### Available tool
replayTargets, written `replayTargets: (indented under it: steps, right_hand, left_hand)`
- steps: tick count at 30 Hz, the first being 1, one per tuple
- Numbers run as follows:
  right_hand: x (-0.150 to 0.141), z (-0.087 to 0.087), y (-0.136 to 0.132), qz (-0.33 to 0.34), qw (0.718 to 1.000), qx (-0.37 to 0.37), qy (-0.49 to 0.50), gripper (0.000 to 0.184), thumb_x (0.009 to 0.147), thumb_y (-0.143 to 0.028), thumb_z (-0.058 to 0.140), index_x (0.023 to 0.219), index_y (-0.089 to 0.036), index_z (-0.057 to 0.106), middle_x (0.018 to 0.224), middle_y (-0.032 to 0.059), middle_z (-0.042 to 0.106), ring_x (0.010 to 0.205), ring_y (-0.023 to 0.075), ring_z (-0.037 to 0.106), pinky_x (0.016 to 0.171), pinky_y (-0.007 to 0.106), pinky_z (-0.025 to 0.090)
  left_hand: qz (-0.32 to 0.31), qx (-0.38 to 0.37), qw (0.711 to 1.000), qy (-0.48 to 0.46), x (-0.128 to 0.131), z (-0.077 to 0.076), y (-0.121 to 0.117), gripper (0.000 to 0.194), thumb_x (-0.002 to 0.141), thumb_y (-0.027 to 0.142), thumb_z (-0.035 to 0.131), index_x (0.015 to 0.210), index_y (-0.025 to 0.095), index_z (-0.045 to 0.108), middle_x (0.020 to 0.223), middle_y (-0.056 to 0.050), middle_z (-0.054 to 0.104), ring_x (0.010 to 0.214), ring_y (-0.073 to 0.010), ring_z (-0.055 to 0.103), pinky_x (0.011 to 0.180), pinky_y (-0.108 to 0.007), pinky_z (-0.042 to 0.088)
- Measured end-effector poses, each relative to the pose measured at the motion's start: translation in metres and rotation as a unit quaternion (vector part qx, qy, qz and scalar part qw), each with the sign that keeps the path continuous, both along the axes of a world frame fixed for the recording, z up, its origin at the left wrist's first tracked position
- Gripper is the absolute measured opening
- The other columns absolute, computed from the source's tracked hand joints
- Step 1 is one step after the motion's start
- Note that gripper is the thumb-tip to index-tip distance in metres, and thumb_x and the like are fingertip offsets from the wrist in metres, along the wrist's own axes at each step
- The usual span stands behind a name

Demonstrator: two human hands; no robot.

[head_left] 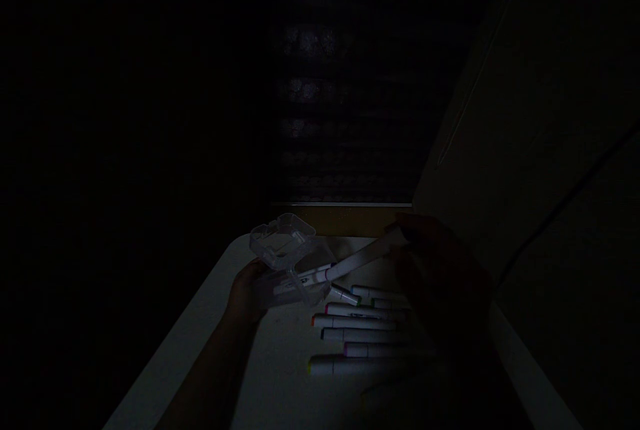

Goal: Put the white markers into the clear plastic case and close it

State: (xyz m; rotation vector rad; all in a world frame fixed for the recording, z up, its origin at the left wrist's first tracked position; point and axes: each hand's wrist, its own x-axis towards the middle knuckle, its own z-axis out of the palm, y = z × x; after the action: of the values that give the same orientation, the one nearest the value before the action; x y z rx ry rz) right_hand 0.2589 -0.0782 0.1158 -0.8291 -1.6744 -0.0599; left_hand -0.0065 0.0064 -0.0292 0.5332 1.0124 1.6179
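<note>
My left hand (247, 291) is closed around a clear plastic case (280, 293), tipped on its side with its hinged lid (283, 240) open. White markers lie inside the case. My right hand (435, 263) pinches the far end of a white marker (367, 257); the marker slants down to the left, its lower end at the mouth of the case. Below, several white markers (355, 322) with coloured ends lie side by side on the white table (280, 377). One green-ended marker (346, 295) rests close to the case. Darkness hides much of my right hand.
The scene is very dim. Behind the table runs a brownish ledge (350, 220), with a dark, ridged surface (310, 90) beyond it. A wall (540, 150) stands to the right, crossed by a dark cable (565, 200).
</note>
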Motion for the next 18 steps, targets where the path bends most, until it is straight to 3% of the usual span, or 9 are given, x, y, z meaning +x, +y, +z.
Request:
replayTargets:
  steps: [5, 11, 15, 18]
  right_hand:
    - [-0.008, -0.007, 0.009, 0.064, 0.997, -0.036, -0.022, 0.022, 0.083, -0.013, 0.053, 0.103, -0.022, 0.057, 0.094, 0.0002, 0.066, 0.086, 0.0093, 0.063, 0.076, 0.017, 0.051]
    - [-0.014, -0.015, 0.013, 0.084, 0.993, -0.068, -0.04, 0.025, 0.084, -0.014, 0.053, 0.108, -0.021, 0.056, 0.098, 0.0005, 0.066, 0.087, 0.0077, 0.062, 0.078, 0.015, 0.048]
    - [-0.013, -0.017, 0.014, 0.095, 0.986, -0.095, -0.1, 0.026, 0.083, -0.013, 0.053, 0.108, -0.02, 0.057, 0.098, 0.0017, 0.065, 0.088, 0.0103, 0.062, 0.079, 0.02, 0.048]
    - [-0.012, -0.017, 0.016, 0.102, 0.972, -0.141, -0.158, 0.023, 0.081, -0.012, 0.053, 0.102, -0.019, 0.059, 0.092, 0.0017, 0.065, 0.083, 0.0111, 0.061, 0.074, 0.022, 0.048]
  left_hand:
    - [-0.009, -0.018, 1.0, -0.011, -0.001, 0.0, 0.0, 0.025, 0.059, 0.019, 0.059, 0.081, 0.01, 0.066, 0.072, -0.009, 0.069, 0.062, -0.0245, 0.067, 0.051, -0.03, 0.052]
    - [0.001, -0.012, 1.0, -0.007, 0.004, 0.008, -0.004, 0.022, 0.06, 0.017, 0.058, 0.078, 0.01, 0.067, 0.064, -0.007, 0.067, 0.053, -0.0222, 0.064, 0.048, -0.029, 0.051]
    - [-0.006, -0.012, 0.999, -0.034, 0.003, 0.006, -0.003, 0.022, 0.062, 0.02, 0.058, 0.08, 0.011, 0.067, 0.069, -0.008, 0.069, 0.06, -0.0236, 0.067, 0.052, -0.03, 0.052]
    - [0.003, -0.019, 0.999, -0.027, 0.002, 0.005, -0.002, 0.02, 0.063, 0.019, 0.057, 0.079, 0.011, 0.066, 0.066, -0.007, 0.068, 0.054, -0.0219, 0.064, 0.049, -0.03, 0.051]
